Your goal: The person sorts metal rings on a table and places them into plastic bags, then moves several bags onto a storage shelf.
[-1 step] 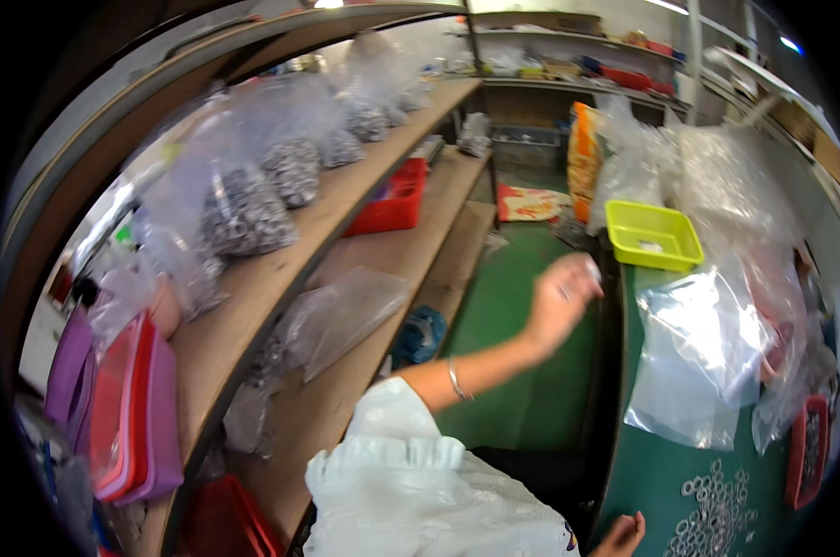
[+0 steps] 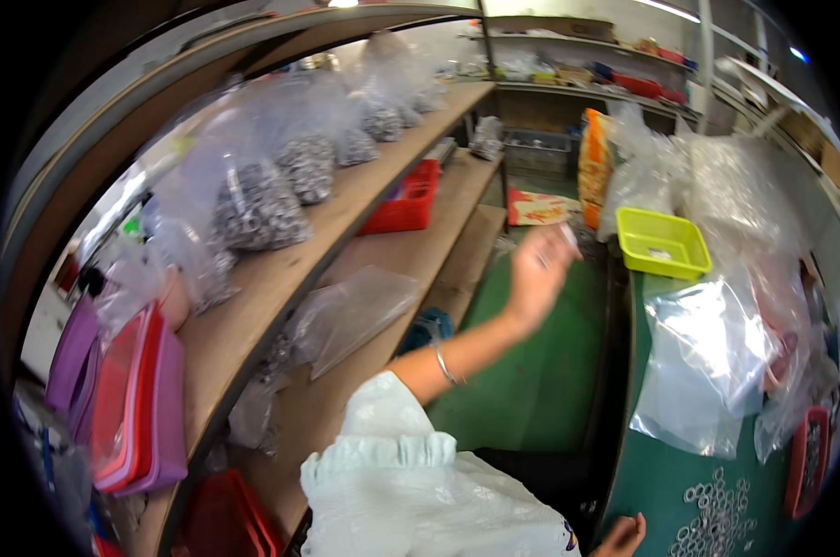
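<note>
My left hand (image 2: 539, 271), a bangle (image 2: 446, 365) on its wrist, is raised over the green floor between the shelves and the table. Its fingers are pinched on a small whitish piece (image 2: 568, 234), too blurred to name. The yellow-green plastic basket (image 2: 662, 263) stands to its right at the table's far end. My right hand (image 2: 621, 537) rests low at the table's near edge, partly cut off by the frame, fingers loosely curled and apart with nothing seen in them. Right of it, a pile of small metal rings (image 2: 714, 518) lies on the green table (image 2: 638, 483).
Clear plastic bags (image 2: 698, 362) lie on the table, with a red tray (image 2: 809, 461) at its right. Along the left, wooden shelves (image 2: 253, 311) hold bags of metal rings (image 2: 260, 209), a red basket (image 2: 409, 197) and stacked purple and red trays (image 2: 142, 408). An orange sack (image 2: 594, 167) stands farther back.
My left hand has moved left and slightly up, away from the yellow-green basket, still pinching the small piece. The whole view has shifted slightly. My right hand stays at the table edge.
</note>
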`<state>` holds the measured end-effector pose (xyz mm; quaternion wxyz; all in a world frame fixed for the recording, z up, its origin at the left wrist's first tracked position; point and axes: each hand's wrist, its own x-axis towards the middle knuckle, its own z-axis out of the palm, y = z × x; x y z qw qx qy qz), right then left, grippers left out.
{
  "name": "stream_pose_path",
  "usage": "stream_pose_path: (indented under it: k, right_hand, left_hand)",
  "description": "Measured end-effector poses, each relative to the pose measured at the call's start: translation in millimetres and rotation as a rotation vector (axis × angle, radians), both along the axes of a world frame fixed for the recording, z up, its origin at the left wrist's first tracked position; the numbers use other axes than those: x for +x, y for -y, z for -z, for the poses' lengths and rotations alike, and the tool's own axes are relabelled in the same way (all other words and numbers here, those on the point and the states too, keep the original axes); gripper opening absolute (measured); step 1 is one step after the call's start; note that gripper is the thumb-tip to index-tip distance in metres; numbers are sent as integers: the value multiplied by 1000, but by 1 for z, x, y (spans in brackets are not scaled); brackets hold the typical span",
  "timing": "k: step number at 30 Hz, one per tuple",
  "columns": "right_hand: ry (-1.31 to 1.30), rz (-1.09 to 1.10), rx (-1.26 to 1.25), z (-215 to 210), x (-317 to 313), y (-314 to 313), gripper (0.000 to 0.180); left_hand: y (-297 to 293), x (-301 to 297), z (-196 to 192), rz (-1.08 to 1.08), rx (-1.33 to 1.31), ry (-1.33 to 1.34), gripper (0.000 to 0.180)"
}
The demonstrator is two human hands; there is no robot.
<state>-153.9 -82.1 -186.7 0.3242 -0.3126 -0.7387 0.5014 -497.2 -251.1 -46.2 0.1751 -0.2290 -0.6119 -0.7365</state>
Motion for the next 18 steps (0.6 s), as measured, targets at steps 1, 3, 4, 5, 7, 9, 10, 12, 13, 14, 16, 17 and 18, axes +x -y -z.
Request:
stream_pose_path:
  k: [1,3,4,5,7,9,10,12,13,14,16,17,18]
  right_hand:
    - [-40,15,48,0,-7,3,27]
    - [-10,43,52,-8,-18,17,27]
    - [10,56,51,-11,-22,23,27]
    - [-44,94,113,-12,-27,25,27]
    - [-87,114,127,-3,-30,23,26]
    - [-134,127,206,12,-29,15,24]
    - [-100,160,264,10,-30,14,23]
    - [-112,181,191,26,-29,5,22]
    - [-37,184,263,15,-31,9,21]
    - [-19,164,277,16,-31,10,21]
    - [18,126,305,22,-31,8,21]
    - [30,92,371,12,-30,13,19]
    - [30,62,406,12,-30,12,18]
  left_hand:
    - [35,-24,-27,-188,30,-142,21]
    - [126,-58,-79,-609,80,-442,22]
    - [175,-73,-103,-870,99,-567,24]
    - [197,-64,-132,-1009,113,-593,28]
    - [265,-60,-177,-1322,37,-780,29]
    - [312,-40,-211,-1582,-50,-925,27]
    - [330,-27,-226,-1671,-87,-963,26]
    - [362,-8,-248,-1622,-230,-975,23]
    - [376,-3,-255,-1676,-343,-861,23]
    - [389,-2,-262,-1720,-453,-740,23]
    - [422,-5,-275,-1765,-700,-536,26]
    - [445,-7,-282,-1772,-837,-452,29]
    - [465,-9,-296,-1773,-967,-376,33]
